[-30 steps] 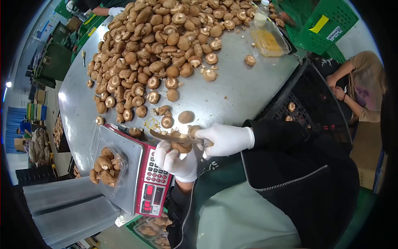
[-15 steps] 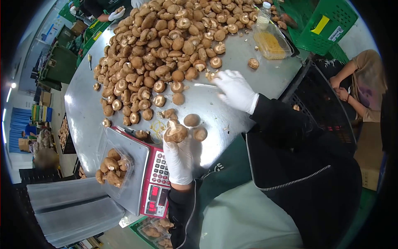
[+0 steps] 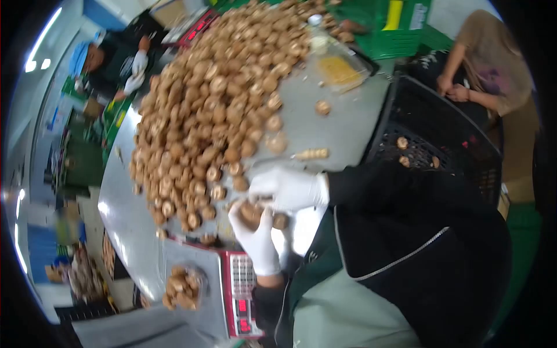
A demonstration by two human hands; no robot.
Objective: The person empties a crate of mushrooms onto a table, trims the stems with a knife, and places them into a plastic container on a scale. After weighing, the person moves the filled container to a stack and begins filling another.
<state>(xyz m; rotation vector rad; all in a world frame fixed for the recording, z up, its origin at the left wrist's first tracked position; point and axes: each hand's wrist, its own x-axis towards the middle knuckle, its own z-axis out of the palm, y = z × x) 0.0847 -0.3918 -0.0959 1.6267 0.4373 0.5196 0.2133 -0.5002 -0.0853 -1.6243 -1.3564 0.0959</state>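
My left hand (image 3: 258, 243), in a white glove, is wrapped round a brown mushroom (image 3: 250, 216) above the table's near side. My right hand (image 3: 290, 188), also gloved, comes in from the right with its fingers bent together at the mushroom's upper side; the fingertips and the stem are blurred and partly covered. Beside the left hand a loose mushroom (image 3: 280, 221) lies on the metal table. A small tool with a ridged, light handle (image 3: 314, 153) lies beyond my right hand. Below left, a red-framed scale (image 3: 212, 290) bears a clear tray of mushrooms (image 3: 183, 288).
A large mushroom heap (image 3: 203, 110) covers the table's far left. At the far right stand a clear box with yellow contents (image 3: 339, 71), a bottle (image 3: 317, 35) and a green crate (image 3: 400, 29). A black crate (image 3: 435, 127) is at right. Two other people are nearby.
My right hand has come from beside the heap to the mushroom in my left hand. The ridged handle now lies uncovered on the table. My view has turned, showing more of a co-worker.
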